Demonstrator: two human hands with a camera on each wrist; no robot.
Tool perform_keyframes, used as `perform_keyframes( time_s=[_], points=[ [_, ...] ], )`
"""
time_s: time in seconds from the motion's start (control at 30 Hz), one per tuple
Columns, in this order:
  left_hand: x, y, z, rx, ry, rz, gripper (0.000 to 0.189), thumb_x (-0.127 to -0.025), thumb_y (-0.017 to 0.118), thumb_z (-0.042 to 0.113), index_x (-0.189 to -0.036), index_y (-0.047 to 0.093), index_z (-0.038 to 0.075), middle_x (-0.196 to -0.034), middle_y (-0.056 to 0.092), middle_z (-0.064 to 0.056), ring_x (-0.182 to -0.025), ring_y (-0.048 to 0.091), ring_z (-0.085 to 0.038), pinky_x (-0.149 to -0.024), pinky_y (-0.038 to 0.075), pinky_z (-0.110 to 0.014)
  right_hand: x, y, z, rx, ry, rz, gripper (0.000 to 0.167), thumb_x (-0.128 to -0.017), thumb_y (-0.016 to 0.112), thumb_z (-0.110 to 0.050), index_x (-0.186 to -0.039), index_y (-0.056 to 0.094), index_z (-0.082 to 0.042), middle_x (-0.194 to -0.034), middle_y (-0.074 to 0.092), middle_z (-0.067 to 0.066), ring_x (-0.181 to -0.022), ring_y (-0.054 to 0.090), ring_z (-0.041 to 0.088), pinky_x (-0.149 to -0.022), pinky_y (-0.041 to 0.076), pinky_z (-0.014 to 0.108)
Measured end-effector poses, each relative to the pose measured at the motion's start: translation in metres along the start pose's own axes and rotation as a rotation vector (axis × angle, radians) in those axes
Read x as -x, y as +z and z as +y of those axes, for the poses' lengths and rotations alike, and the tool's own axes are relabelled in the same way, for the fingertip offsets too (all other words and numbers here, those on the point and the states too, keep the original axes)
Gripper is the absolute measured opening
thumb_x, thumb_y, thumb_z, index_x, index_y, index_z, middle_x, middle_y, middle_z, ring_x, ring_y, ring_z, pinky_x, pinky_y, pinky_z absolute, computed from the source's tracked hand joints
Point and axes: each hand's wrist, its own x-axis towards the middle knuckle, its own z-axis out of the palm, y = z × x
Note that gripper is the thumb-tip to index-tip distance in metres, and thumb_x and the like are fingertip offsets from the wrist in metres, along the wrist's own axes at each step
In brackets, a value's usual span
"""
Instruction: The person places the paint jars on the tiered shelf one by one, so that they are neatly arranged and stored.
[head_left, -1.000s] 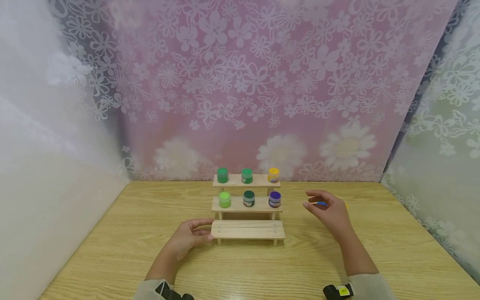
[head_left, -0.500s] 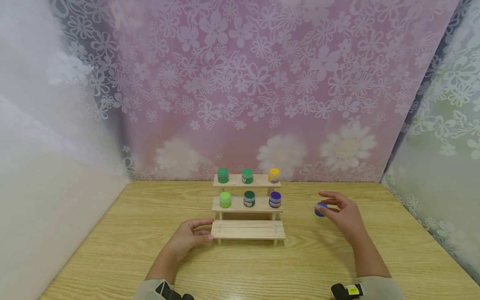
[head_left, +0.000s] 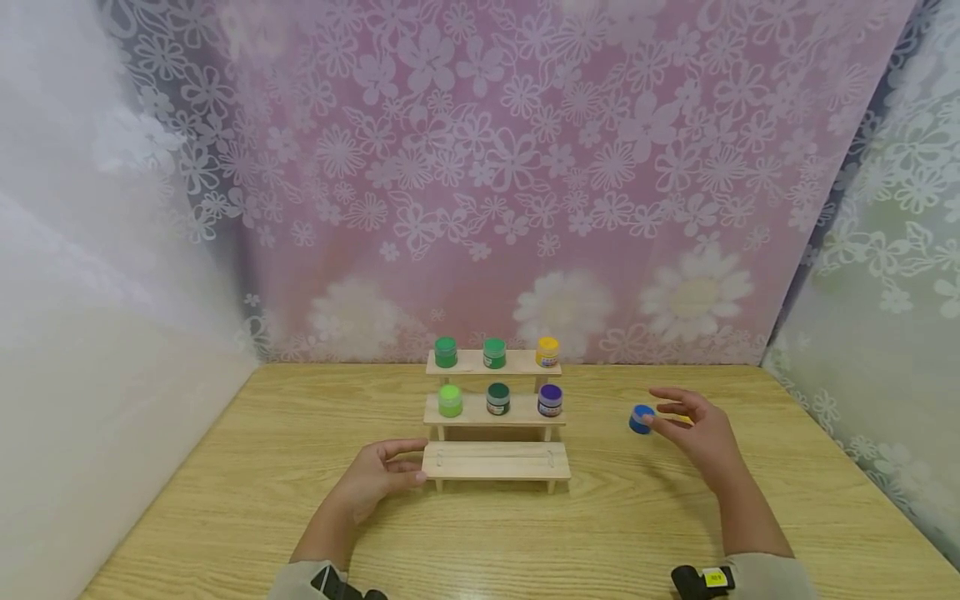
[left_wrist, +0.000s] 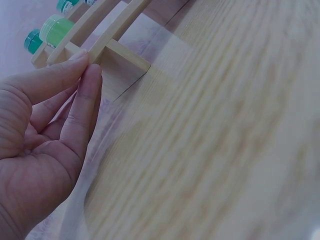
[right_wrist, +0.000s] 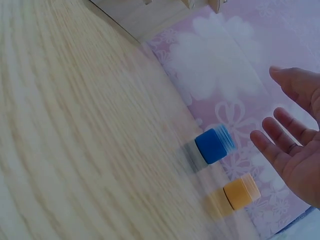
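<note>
The left hand (head_left: 378, 477) pinches the left end of the lowest step of a three-tier wooden display stand (head_left: 495, 461). Its thumb and fingertips meet at the step's corner in the left wrist view. Over the table to the right, the right hand (head_left: 701, 433) hovers with spread, loosely bent fingers and holds nothing. Just left of it stands a blue paint jar (head_left: 641, 419). A yellow-orange paint jar (right_wrist: 241, 192) is mostly hidden behind that hand in the head view. In the right wrist view both jars stand upright, apart from the fingers (right_wrist: 270, 145).
Green (head_left: 446, 352), second green (head_left: 494, 352) and yellow (head_left: 547, 352) jars stand on the top tier. The middle tier bears light green (head_left: 450, 401), dark green (head_left: 498, 399) and purple (head_left: 550, 400) jars. A floral curtain (head_left: 480, 183) hangs behind the wooden table (head_left: 480, 542).
The right hand has moved right and slightly toward the person, uncovering the blue paint jar. The left hand keeps its pinch on the stand.
</note>
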Motion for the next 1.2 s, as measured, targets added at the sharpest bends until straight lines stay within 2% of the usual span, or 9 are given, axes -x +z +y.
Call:
perform_keyframes(
  time_s=[0.33,0.6,0.83,1.0,1.2],
  points=[
    [-0.001,-0.002,-0.002,-0.014,0.004,-0.012,0.06,-0.081,0.079,0.003,-0.135,0.055,-0.003,-0.123,0.06,-0.017,-0.093,0.067,-0.023,-0.081,0.056,-0.035,-0.001,-0.005,0.01,-0.036,0.042,-0.063,0.057,-0.093,0.07,-0.028,-0.141,0.049,-0.004,-0.146,0.041,0.018,-0.126,0.044,0.038,-0.082,0.046,0.011],
    [0.001,-0.003,-0.003,0.003,0.001,-0.014,0.06,-0.081,0.079,0.003,-0.135,0.054,-0.004,-0.118,0.063,-0.016,-0.094,0.067,-0.024,-0.082,0.056,-0.036,-0.004,-0.005,0.019,-0.015,0.073,-0.137,0.064,-0.091,0.071,-0.027,-0.144,0.045,-0.003,-0.145,0.039,0.027,-0.129,0.041,0.048,-0.088,0.054,0.038],
    [0.002,-0.003,-0.004,0.002,0.003,-0.011,0.06,-0.081,0.078,0.002,-0.136,0.054,-0.004,-0.118,0.063,-0.018,-0.093,0.067,-0.024,-0.081,0.056,-0.035,-0.009,-0.002,0.026,-0.001,0.083,-0.178,0.069,-0.091,0.072,-0.025,-0.147,0.04,-0.001,-0.145,0.038,0.031,-0.126,0.043,0.05,-0.091,0.051,0.05],
    [0.001,-0.003,-0.003,0.002,0.001,-0.016,0.06,-0.081,0.078,0.003,-0.136,0.054,-0.003,-0.115,0.064,-0.018,-0.094,0.067,-0.024,-0.082,0.056,-0.035,-0.013,0.001,0.028,0.001,0.091,-0.201,0.073,-0.09,0.073,-0.027,-0.15,0.036,-0.004,-0.148,0.035,0.031,-0.126,0.044,0.05,-0.093,0.049,0.051],
    [0.0,-0.002,-0.003,-0.001,-0.001,-0.02,0.06,-0.082,0.078,0.003,-0.137,0.053,-0.003,-0.116,0.064,-0.017,-0.096,0.067,-0.024,-0.082,0.056,-0.035,-0.018,0.005,0.035,0.018,0.102,-0.222,0.077,-0.09,0.073,-0.027,-0.151,0.033,-0.002,-0.145,0.038,0.032,-0.127,0.045,0.047,-0.094,0.049,0.051]
  ],
)
